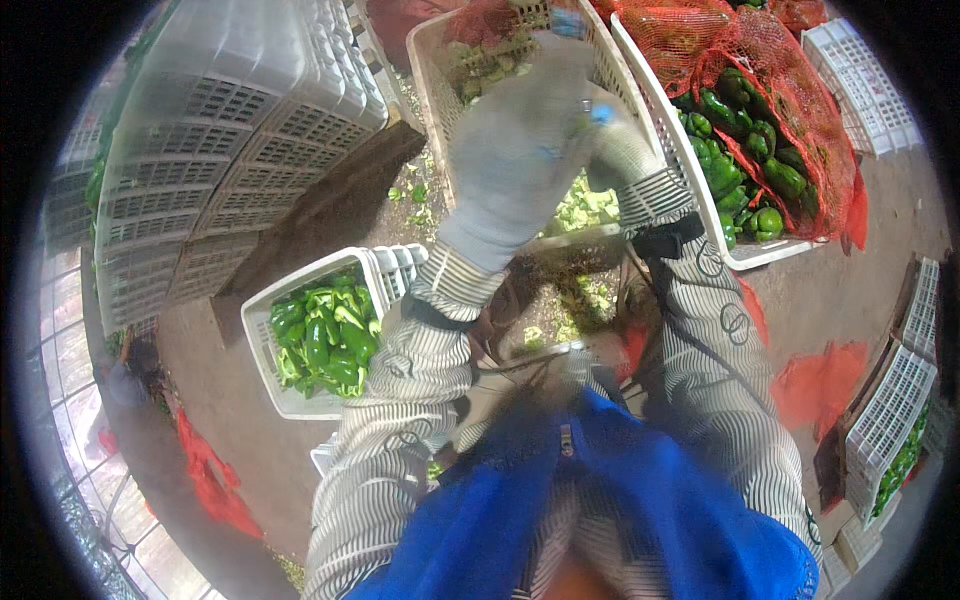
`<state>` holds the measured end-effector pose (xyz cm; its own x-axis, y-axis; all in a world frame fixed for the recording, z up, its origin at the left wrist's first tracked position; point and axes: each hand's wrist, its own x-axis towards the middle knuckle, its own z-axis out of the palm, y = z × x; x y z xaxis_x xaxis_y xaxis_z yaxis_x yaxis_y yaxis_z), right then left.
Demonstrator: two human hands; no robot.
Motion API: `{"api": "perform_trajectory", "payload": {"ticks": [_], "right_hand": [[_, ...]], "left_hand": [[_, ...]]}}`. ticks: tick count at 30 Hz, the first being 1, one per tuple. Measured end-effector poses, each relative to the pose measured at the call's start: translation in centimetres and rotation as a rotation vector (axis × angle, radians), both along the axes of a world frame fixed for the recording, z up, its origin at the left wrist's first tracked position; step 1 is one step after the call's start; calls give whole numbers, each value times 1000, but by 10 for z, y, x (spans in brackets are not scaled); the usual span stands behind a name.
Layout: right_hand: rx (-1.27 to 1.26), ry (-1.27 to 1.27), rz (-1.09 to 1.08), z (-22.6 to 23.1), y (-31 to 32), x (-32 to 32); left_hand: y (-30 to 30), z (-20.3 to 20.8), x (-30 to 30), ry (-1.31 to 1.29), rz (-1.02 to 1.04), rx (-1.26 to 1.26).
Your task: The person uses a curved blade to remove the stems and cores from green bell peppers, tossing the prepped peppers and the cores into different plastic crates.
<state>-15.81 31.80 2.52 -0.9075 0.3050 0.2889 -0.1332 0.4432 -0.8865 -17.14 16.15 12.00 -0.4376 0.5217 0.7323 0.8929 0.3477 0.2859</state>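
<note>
My left hand [515,150], in a pale grey glove, is smeared by motion above the crate in front of me. Close against it is my right hand [622,150], also gloved, its fingers mostly hidden behind the left. Small blue spots [602,113] show near the fingers; I cannot make out what they are or whether either hand holds anything. Below both hands, the white plastic crate [432,110] contains pale green pepper scraps [585,206]. To the left, a smaller white crate [262,375] is filled with cut green peppers [325,335].
Tall stacked white crates [225,130] stand at the left. At the right, a large white crate [690,165] holds green peppers [765,150] in red mesh sacks [828,170]. Red netting [825,385] lies on the floor, and more crates [885,400] line the far right.
</note>
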Motion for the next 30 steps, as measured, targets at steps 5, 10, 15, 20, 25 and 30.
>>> {"api": "perform_trajectory", "payload": {"ticks": [5, 10, 15, 20, 25, 30], "right_hand": [[50, -515, -151, -9, 9, -1], [-8, -647, 8, 6, 34, 16], [-71, -503, -2, 33, 36, 23], [280, -238, -136, 35, 59, 19], [170, -369, -103, 25, 91, 36], [178, -257, -203, 23, 108, 52]], "left_hand": [[-62, 36, -7, -51, 337, -531], [-233, 14, 4, -240, 458, -821], [-186, -42, -34, -483, 179, -567], [-19, -175, -89, -1008, 114, -753], [3, -314, -87, -1249, 402, -1221], [0, -343, -80, -1190, 466, -1098]]}}
